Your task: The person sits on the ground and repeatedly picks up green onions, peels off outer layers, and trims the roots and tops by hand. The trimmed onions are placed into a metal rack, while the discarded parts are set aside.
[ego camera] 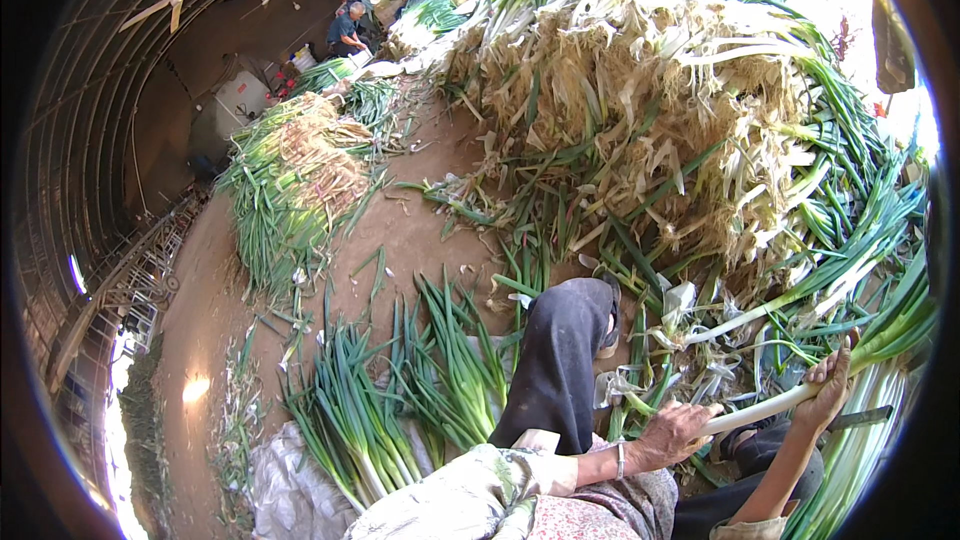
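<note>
A long-stemmed green onion stretches between my two hands at the lower right. My left hand, with a pale band at its wrist, grips the root end of the white stalk. Farther up, close to where the green leaves fan out, my right hand is closed around the same stalk. A dark flat bar sticks out beside my right wrist; its other end is hidden. Beneath it lies a bundle of green onions with white stalks. Peeled skins and leaves litter the floor before me.
A high heap of green onions, roots facing me, rises ahead. Smaller piles lie at left and beside my knee. White plastic sheeting spreads at lower left. Another person works in the background.
</note>
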The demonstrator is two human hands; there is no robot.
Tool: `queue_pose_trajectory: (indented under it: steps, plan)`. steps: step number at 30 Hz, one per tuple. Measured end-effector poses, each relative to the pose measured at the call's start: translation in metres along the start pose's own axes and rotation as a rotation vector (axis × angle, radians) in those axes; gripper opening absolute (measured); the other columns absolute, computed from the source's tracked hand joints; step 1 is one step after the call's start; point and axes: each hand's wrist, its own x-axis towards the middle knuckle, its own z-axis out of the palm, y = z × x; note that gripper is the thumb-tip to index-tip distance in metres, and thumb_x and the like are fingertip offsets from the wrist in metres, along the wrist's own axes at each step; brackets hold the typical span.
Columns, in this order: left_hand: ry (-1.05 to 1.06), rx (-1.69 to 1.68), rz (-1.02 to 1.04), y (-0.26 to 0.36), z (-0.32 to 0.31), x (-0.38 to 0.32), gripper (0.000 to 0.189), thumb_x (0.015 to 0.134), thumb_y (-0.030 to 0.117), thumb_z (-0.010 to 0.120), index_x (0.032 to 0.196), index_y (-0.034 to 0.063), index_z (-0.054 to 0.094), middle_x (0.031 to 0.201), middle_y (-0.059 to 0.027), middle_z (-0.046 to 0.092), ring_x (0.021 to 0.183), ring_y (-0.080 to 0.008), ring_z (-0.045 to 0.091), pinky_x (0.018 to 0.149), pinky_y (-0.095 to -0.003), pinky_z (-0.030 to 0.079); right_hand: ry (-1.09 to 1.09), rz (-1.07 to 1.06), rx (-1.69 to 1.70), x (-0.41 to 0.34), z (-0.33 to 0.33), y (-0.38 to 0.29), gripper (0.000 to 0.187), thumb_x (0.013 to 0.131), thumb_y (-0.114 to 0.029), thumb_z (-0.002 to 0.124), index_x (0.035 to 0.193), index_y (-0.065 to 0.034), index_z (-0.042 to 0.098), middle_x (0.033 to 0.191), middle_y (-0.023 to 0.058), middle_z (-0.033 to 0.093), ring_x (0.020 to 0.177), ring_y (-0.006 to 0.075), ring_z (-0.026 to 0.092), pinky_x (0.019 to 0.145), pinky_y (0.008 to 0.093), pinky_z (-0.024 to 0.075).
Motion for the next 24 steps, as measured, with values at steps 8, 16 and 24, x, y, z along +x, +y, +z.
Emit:
queue_pose_trajectory:
  steps: [8, 16, 24]
  plan:
    - [-0.307, -0.316, -0.226, 0.008, -0.010, -0.001, 0.032, 0.087, 0.023, 0.062, 0.114, 0.0083, 0.052, 0.080, -0.0187, 0.064, 0.077, -0.0369, 0.064, 0.063, -0.0434, 0.050, -0.043, 0.090, -0.022, 0.007, -0.010, 0.003, 0.044, 0.096, -0.015, 0.053, 0.137, -0.0057, 0.040, 0.064, -0.0047, 0.039, 0.045, 0.0015, 0.038, 0.039, 0.0180, 0.0343]
    - [-0.318, -0.366, -0.272, 0.010, -0.008, -0.004, 0.032, 0.087, 0.022, 0.063, 0.114, 0.0094, 0.052, 0.081, -0.0179, 0.064, 0.078, -0.0367, 0.064, 0.064, -0.0422, 0.050, -0.069, 0.086, -0.018, 0.005, -0.007, 0.005, 0.043, 0.096, -0.014, 0.053, 0.136, -0.0043, 0.041, 0.064, -0.0043, 0.039, 0.045, 0.0015, 0.038, 0.038, 0.0175, 0.0348]
    - [-0.321, -0.399, -0.283, 0.009, -0.003, -0.005, 0.030, 0.086, 0.021, 0.063, 0.112, 0.0093, 0.053, 0.081, -0.0186, 0.064, 0.079, -0.0369, 0.064, 0.064, -0.0415, 0.049, -0.054, 0.061, -0.025, 0.005, -0.009, 0.005, 0.041, 0.096, -0.013, 0.053, 0.135, -0.0031, 0.043, 0.065, -0.0040, 0.039, 0.045, 0.0018, 0.039, 0.038, 0.0175, 0.0352]
